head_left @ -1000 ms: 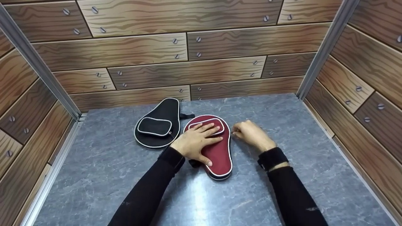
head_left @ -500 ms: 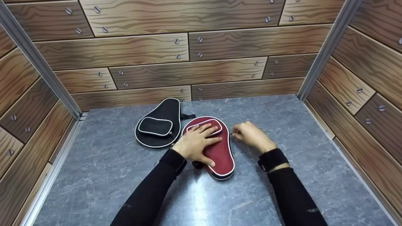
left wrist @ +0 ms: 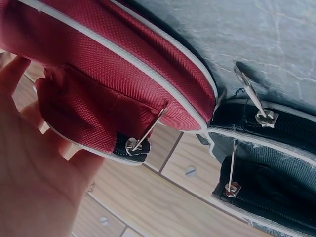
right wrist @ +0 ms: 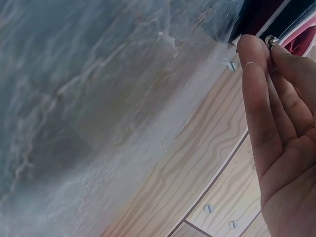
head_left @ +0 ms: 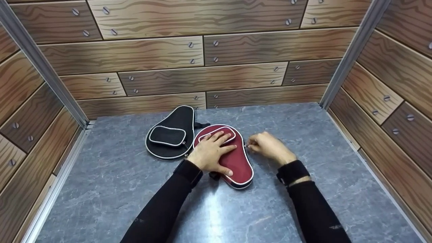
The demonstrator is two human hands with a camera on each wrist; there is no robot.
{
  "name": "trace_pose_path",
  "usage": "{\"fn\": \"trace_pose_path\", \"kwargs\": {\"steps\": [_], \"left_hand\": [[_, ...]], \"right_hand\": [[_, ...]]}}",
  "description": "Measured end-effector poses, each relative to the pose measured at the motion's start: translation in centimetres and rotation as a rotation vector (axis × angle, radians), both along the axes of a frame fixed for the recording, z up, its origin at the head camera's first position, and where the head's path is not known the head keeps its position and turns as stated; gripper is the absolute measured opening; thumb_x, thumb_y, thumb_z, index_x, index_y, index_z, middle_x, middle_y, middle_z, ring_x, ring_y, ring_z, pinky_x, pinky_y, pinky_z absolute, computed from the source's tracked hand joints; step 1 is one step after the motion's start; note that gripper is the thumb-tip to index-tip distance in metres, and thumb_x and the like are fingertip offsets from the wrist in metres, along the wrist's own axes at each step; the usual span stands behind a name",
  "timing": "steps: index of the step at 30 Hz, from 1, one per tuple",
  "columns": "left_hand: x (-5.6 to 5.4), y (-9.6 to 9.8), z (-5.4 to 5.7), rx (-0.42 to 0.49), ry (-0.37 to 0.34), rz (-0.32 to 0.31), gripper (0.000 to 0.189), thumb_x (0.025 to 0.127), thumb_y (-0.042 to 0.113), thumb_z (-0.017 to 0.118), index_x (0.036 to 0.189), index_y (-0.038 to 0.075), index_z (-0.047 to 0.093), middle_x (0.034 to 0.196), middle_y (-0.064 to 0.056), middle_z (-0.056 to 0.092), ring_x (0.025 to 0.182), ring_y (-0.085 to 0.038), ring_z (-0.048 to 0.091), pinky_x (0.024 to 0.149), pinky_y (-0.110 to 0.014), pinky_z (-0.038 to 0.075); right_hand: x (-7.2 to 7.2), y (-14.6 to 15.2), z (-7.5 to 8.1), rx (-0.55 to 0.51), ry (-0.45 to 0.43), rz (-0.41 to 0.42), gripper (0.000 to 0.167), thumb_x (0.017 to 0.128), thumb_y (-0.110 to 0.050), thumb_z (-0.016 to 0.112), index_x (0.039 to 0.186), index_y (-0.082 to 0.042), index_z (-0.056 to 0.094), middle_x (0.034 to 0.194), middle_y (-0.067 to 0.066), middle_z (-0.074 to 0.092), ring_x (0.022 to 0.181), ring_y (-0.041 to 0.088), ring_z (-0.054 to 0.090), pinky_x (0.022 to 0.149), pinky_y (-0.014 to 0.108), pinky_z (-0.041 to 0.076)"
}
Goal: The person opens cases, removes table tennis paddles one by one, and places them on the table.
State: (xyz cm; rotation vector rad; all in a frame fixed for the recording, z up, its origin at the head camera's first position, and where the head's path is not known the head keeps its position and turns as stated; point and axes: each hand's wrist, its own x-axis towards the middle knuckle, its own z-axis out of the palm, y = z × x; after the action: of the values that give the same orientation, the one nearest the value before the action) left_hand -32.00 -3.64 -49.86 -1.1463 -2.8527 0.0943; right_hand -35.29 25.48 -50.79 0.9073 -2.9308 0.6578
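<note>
A red table tennis paddle case (head_left: 236,168) with white piping lies on the grey table, its narrow end toward me. My left hand (head_left: 211,153) rests spread on it, fingers over its small zipped pocket (left wrist: 84,108). To its right, my right hand (head_left: 268,145) is at the case's side edge. In the right wrist view, the thumb and a bent finger of that hand pinch a metal zipper pull (right wrist: 270,42) on the case's black side zipper. A black paddle case (head_left: 182,125) with white piping lies to the left, close against the red one.
A black strap (head_left: 201,125) sticks out from the black case behind the red one. Wood-patterned panels (head_left: 168,77) stand at the back and both sides of the grey table (head_left: 108,189). Metal posts (head_left: 347,57) mark the corners.
The red case has turned slightly under my left hand, its wide end going left and its narrow end right. The right hand has barely moved and stays at the case's edge.
</note>
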Motion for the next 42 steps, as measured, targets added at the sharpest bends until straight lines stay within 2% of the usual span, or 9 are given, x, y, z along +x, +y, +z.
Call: {"fn": "trace_pose_path", "kwargs": {"steps": [13,24,30,37,42], "left_hand": [[-0.3,-0.1,0.0,0.041,0.013,0.017,0.102,0.090,0.089,0.079,0.174,0.035,0.058,0.191,-0.007,0.044,0.179,-0.037,0.039,0.145,-0.061,0.039],[-0.8,-0.3,0.0,0.055,-0.020,0.081,0.099,0.094,0.087,0.077,0.175,0.035,0.057,0.193,-0.008,0.039,0.180,-0.037,0.036,0.145,-0.064,0.037],[-1.4,-0.6,-0.2,0.052,-0.018,0.119,0.099,0.095,0.086,0.076,0.176,0.035,0.056,0.193,-0.008,0.038,0.180,-0.038,0.036,0.144,-0.066,0.038],[-2.0,-0.9,-0.2,0.029,-0.030,0.181,0.099,0.096,0.087,0.074,0.178,0.037,0.052,0.195,-0.006,0.035,0.181,-0.036,0.034,0.144,-0.065,0.039],[-2.6,-1.0,-0.3,0.038,-0.028,0.211,0.098,0.096,0.087,0.074,0.177,0.036,0.054,0.194,-0.006,0.036,0.180,-0.037,0.035,0.139,-0.069,0.043]], "right_hand": [[0.0,0.0,-0.2,-0.002,0.038,0.031,0.005,0.105,-0.004,0.081,0.105,-0.004,0.087,0.092,0.007,0.087,0.082,0.014,0.076,0.081,0.045,0.070],[0.1,-0.3,-0.2,-0.005,0.018,0.034,0.007,0.106,-0.007,0.081,0.107,-0.005,0.087,0.094,0.006,0.088,0.083,0.012,0.075,0.083,0.042,0.070],[0.1,-0.4,0.0,0.001,0.006,0.039,0.009,0.107,-0.006,0.080,0.109,-0.004,0.087,0.097,0.008,0.089,0.085,0.013,0.075,0.084,0.044,0.070],[0.2,-0.3,0.2,0.001,0.002,0.046,0.008,0.106,-0.005,0.079,0.108,-0.004,0.087,0.095,0.006,0.087,0.083,0.010,0.072,0.082,0.039,0.068],[0.4,-0.1,0.5,-0.005,-0.010,0.037,0.009,0.107,-0.005,0.078,0.106,-0.006,0.087,0.095,0.005,0.087,0.082,0.008,0.070,0.082,0.037,0.066]]}}
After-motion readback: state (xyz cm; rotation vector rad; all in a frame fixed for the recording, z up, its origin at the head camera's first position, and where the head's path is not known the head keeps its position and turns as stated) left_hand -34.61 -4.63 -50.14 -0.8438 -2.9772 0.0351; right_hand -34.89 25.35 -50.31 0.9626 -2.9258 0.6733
